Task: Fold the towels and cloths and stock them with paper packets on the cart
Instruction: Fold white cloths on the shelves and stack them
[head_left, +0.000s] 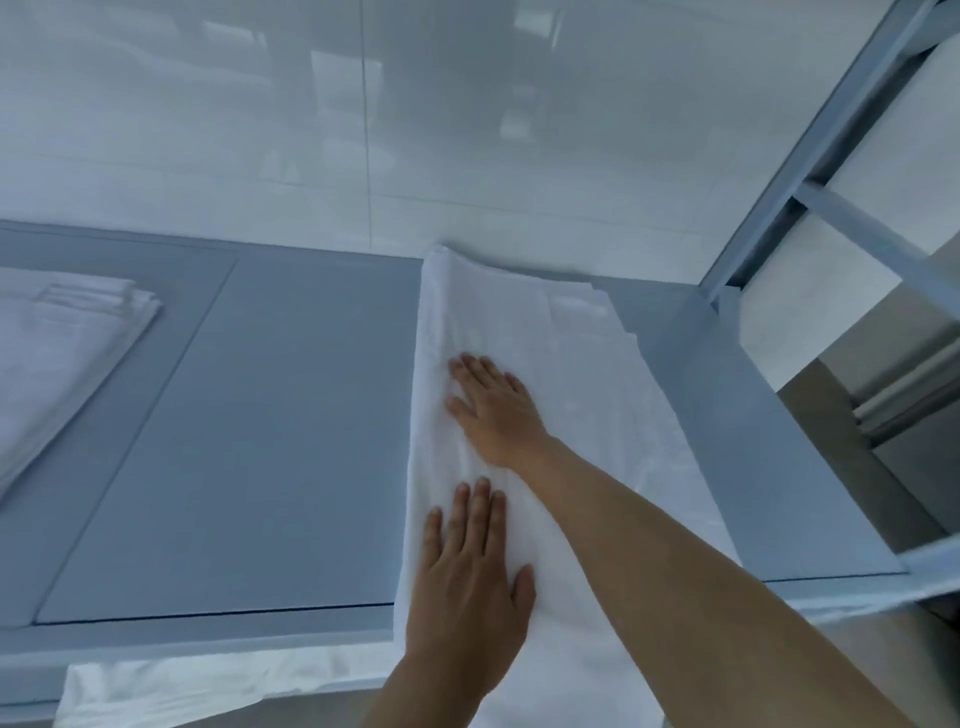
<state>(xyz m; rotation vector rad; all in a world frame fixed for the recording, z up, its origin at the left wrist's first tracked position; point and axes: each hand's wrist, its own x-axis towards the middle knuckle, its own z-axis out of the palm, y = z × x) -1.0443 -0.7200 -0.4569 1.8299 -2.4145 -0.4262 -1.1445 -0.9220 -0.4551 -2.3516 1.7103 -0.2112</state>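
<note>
A long white towel (561, 343), folded into a narrow strip, lies across the grey table (291, 441) from the far wall to the near edge and hangs over the front. My right hand (496, 410) presses flat on its middle with fingers spread. Just nearer, my left hand (467, 571) lies flat on the same towel, fingers straight. A stack of folded white cloths (67, 343) sits at the table's far left.
A grey metal shelf frame (810, 171) rises at the right, with white panels behind it. A glossy white tiled wall (415, 130) backs the table. Another white cloth (208, 680) hangs below the table's front edge.
</note>
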